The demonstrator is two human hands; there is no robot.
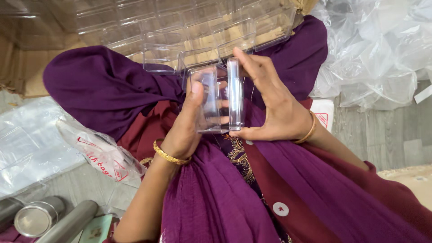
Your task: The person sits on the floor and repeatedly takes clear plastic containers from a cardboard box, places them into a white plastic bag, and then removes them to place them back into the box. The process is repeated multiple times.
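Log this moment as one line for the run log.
left hand: holds clear plastic box | right hand: grips clear lid upright beside box | behind: stacked clear boxes | lap: purple cloth

The floor [382,135] is grey, wood-grained planking, lit evenly and softly. A heap of crumpled clear plastic bags [378,45] fills the upper right. At the left lie flat clear plastic sheets [27,144] and a printed plastic bag [103,155] (red lettering on it). Brown cardboard [27,58] spreads across the upper left, and metal cylinders [40,218] rest at the bottom left.
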